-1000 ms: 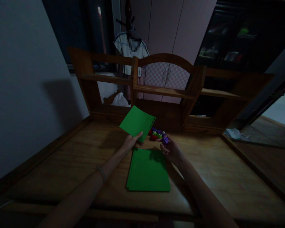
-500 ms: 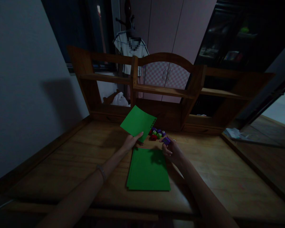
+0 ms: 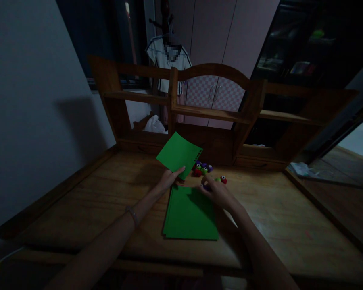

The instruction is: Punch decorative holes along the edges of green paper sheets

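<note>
Fingers of the left hand (image 3: 170,179) are pinched narrow on the near corner of a green sheet (image 3: 179,154), thumb on top. The sheet is held tilted up off the table (image 3: 87,201), its far edge toward the wooden shelf unit (image 3: 211,114), with a row of small punched holes along its right edge. The left forearm runs from the lower left, a thin bracelet (image 3: 132,213) at the wrist.

Fingers of the right hand (image 3: 216,191) are curled downward, palm down, low over the table at the far right corner of the green paper stack (image 3: 190,213). A small purple object (image 3: 205,187) shows just at the fingertips — whether it is gripped or only touched cannot be told in the dim light. The right forearm enters from the lower right and crosses the stack's right edge.

The stack lies flat on the table, between the two forearms and nearer to the camera than both hands. A cluster of small punches (image 3: 202,168) — purple, green and red — sits on the table just beyond the hands, at the foot of the shelf unit. Two more small pieces (image 3: 221,179), green and red, lie just beside the right hand. A light garment (image 3: 168,60) hangs behind the shelf unit.
</note>
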Demonstrator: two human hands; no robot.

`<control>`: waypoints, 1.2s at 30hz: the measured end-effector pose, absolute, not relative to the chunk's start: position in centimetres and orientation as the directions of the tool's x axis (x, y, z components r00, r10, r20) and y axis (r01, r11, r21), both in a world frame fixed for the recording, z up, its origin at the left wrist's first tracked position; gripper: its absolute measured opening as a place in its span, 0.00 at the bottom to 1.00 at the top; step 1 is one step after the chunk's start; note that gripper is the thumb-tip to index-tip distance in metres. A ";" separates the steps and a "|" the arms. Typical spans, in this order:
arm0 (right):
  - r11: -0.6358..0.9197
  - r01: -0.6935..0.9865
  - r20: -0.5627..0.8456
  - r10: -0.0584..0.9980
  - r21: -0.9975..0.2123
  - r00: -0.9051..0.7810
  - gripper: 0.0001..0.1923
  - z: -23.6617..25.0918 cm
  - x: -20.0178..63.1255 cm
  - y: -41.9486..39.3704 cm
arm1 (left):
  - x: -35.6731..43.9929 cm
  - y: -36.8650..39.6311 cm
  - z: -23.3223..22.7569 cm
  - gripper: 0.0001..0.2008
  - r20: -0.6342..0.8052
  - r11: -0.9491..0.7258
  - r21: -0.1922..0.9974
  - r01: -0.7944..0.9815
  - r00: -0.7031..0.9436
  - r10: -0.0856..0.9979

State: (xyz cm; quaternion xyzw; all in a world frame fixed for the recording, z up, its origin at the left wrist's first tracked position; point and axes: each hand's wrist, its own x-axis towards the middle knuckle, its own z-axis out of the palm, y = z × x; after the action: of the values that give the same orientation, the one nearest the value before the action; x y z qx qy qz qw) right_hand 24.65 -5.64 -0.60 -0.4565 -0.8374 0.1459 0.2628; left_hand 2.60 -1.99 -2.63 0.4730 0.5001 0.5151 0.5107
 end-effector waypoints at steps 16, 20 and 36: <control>0.273 0.316 0.234 0.960 -0.909 -0.157 0.18 -1.6 25.2 -3.7 | 2.6 -2.2 -2.1 0.23 -0.102 0.101 0.995 -0.024 -0.044 0.994; -0.077 -0.121 -0.053 0.980 -0.990 -0.191 0.21 -1.8 25.8 -2.5 | 2.6 -2.1 -2.2 0.21 -0.058 0.056 0.998 -0.028 -0.060 0.997; -0.362 -0.072 -0.276 0.811 -0.929 -0.516 0.24 -2.3 25.4 -3.8 | 2.9 -2.8 -2.5 0.22 -0.120 0.165 0.981 -0.106 0.343 0.932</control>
State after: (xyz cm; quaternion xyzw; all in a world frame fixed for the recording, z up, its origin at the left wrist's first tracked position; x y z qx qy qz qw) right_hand 25.41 -3.82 -2.33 -0.3875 -0.4764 0.7286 0.3031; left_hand 2.89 -2.84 -2.53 0.5056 0.4085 0.4023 0.6447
